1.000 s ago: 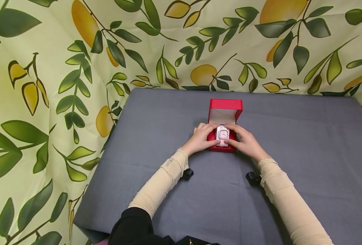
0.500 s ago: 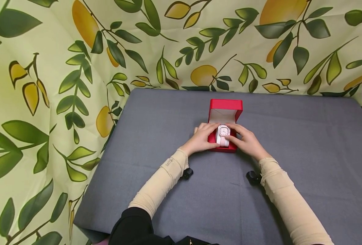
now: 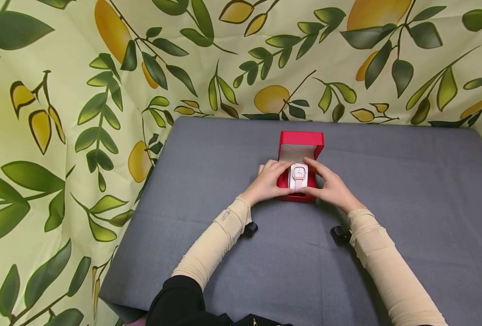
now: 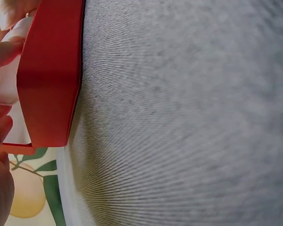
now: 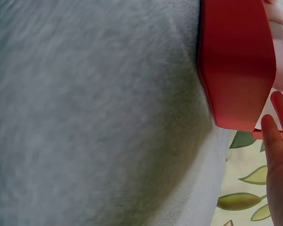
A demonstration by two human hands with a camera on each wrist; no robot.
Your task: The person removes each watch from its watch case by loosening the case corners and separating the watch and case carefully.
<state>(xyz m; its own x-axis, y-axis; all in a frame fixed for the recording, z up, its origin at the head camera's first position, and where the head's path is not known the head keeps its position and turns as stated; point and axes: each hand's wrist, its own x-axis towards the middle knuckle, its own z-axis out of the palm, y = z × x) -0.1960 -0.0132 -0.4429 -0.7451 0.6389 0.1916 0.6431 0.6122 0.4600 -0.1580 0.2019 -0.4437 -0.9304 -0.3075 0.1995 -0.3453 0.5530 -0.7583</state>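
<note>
Watch: a pink watch (image 3: pixel 299 175) is sitting on its cushion in the base of the open red box (image 3: pixel 300 141), near the middle of the grey table (image 3: pixel 387 190), lid standing up at the far side.
Left hand: the left hand (image 3: pixel 269 182) is pinching the watch from its left flank, thumb low at the near edge, fingers curling over the top.
Right hand: the right hand (image 3: pixel 329 186) is mirroring it on the right flank, thumb and fingers closing on the strap.
Long axis: the strap is running near to far, away from the person, so both grips are coming in across it.
Nearer hand: neither; both are touching it, one each side.
Wrist views: the box's red wall (image 4: pixel 49 75) is filling one edge; fingertips barely show.
</note>
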